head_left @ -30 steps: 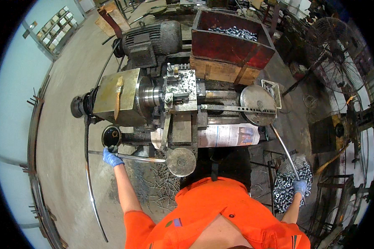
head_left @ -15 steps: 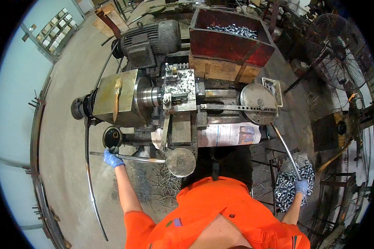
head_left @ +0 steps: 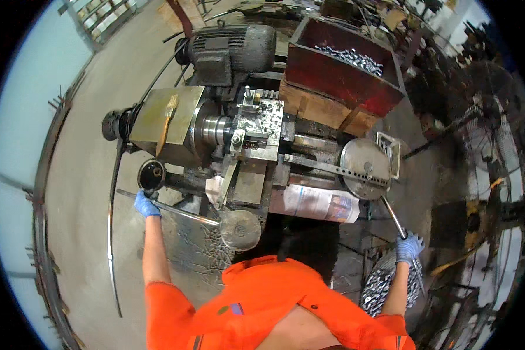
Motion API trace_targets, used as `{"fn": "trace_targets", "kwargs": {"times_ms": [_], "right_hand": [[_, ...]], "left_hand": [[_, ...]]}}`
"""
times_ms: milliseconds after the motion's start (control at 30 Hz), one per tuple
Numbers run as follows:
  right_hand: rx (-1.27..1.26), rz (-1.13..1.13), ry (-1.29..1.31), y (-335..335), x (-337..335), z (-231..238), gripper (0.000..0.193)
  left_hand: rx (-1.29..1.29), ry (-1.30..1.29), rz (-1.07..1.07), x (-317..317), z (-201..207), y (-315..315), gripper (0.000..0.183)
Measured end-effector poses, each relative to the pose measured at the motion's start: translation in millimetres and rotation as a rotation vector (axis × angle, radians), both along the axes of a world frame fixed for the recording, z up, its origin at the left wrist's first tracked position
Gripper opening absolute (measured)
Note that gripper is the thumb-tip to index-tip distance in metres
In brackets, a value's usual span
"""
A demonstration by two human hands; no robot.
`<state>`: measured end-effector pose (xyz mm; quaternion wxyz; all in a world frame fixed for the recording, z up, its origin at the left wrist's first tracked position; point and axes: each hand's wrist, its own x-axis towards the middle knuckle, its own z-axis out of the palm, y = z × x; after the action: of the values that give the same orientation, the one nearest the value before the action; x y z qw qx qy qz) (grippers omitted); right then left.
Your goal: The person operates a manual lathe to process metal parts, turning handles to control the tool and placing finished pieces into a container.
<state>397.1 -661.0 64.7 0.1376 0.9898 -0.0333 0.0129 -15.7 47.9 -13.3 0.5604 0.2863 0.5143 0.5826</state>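
Observation:
My left hand (head_left: pixel 147 205), in a blue glove, is closed on the metal lever rod (head_left: pixel 184 214) that runs to a small round disc (head_left: pixel 240 230) at the front of the lathe-like machine. Just above that hand is a round black dish (head_left: pixel 151 174) with dark, wet-looking contents. My right hand (head_left: pixel 409 248), also gloved in blue, is wrapped round a shiny lever (head_left: pixel 393 216) that slopes down from a large round disc (head_left: pixel 365 168). A metal bar with holes (head_left: pixel 326 165) reaches across that disc. The machine's chuck (head_left: pixel 217 129) faces a tool block (head_left: pixel 261 125).
A brush (head_left: pixel 167 125) lies on the metal cover (head_left: pixel 147 116). Behind stand a motor (head_left: pixel 233 49) and a red bin (head_left: pixel 338 73) of small metal parts. A basket of metal parts (head_left: pixel 385 286) sits below my right hand. Newspaper (head_left: pixel 318 202) lies along the machine's front; a fan (head_left: pixel 490 134) stands right.
My right hand and its lever have swung up, closer to the large disc and away from the basket. My left hand keeps its grip. The whole view has tilted.

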Motion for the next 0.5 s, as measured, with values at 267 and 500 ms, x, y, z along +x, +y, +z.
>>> {"fn": "trace_targets", "kwargs": {"times_ms": [267, 500], "right_hand": [[-0.107, -0.119, -0.051, 44.7, 152.1, 24.5, 0.044], [0.057, 0.078, -0.122, 100.0, 161.7, -4.0, 0.067]], "left_hand": [[-0.031, 0.001, -0.014, 10.3, -4.5, -9.8, 0.017], [-0.100, 0.214, -0.197, 2.2, -2.2, -15.1, 0.037]]}}
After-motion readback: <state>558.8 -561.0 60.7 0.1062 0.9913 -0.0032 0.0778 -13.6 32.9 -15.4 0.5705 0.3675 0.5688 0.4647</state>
